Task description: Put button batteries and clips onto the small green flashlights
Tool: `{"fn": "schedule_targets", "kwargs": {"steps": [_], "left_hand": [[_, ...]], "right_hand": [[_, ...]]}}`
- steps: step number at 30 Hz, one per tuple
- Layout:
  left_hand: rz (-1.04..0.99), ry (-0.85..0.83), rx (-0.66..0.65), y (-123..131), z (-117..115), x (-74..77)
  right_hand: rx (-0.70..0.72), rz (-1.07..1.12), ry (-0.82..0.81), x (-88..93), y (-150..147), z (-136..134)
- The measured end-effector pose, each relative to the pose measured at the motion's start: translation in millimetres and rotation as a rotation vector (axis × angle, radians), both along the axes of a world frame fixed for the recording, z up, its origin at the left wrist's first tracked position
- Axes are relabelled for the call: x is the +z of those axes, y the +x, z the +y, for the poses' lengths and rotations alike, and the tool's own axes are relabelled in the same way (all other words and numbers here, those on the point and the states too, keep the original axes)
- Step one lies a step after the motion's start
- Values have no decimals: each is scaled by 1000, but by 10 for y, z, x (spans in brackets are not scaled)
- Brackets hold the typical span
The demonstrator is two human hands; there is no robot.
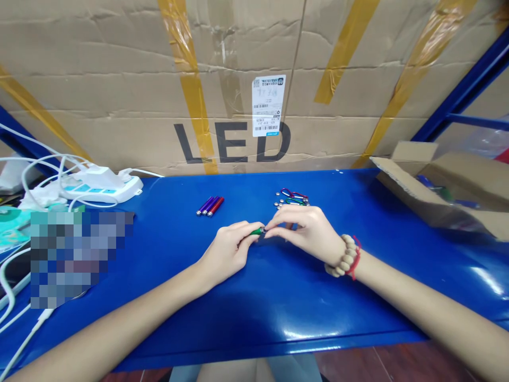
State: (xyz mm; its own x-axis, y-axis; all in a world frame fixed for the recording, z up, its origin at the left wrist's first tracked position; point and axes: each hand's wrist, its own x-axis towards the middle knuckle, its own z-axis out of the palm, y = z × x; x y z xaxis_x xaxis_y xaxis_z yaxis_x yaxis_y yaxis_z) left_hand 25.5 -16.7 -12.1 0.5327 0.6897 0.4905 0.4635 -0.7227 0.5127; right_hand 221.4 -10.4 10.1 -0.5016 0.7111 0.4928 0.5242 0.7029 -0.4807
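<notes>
My left hand [230, 244] is closed around a slim green metal tube [257, 231], which looks like a mini flashlight body; its end sticks out toward the right. Thumb and fingertips of my right hand [300, 228] pinch together at that end, on something small and dark or silvery that I cannot make out. Beyond my hands, two purple tubes and a red tube [216, 207] with silver ends lie side by side. Just behind my right hand are a red carabiner [287, 192], a green carabiner [295, 201] and several small silver discs [281, 201], like button cells.
The blue table [254, 318] backs onto a large cardboard box [135, 106] marked LED. At left lie a white power strip [107, 188], tangled white cables and a blurred-out item [75, 260]. An open carton [429, 207] with blue and green pieces stands at right.
</notes>
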Motion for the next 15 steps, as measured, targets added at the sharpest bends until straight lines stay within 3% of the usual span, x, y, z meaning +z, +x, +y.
{"fn": "schedule_targets", "kwargs": {"steps": [5, 10, 15], "left_hand": [[7, -31, -118, -29, -11, 0], [2, -128, -134, -55, -31, -2], [-12, -110, -165, -63, -28, -31]], "right_hand": [[67, 60, -84, 51, -10, -12], [35, 53, -153, 58, -21, -26], [5, 71, -328, 38, -45, -17]]}}
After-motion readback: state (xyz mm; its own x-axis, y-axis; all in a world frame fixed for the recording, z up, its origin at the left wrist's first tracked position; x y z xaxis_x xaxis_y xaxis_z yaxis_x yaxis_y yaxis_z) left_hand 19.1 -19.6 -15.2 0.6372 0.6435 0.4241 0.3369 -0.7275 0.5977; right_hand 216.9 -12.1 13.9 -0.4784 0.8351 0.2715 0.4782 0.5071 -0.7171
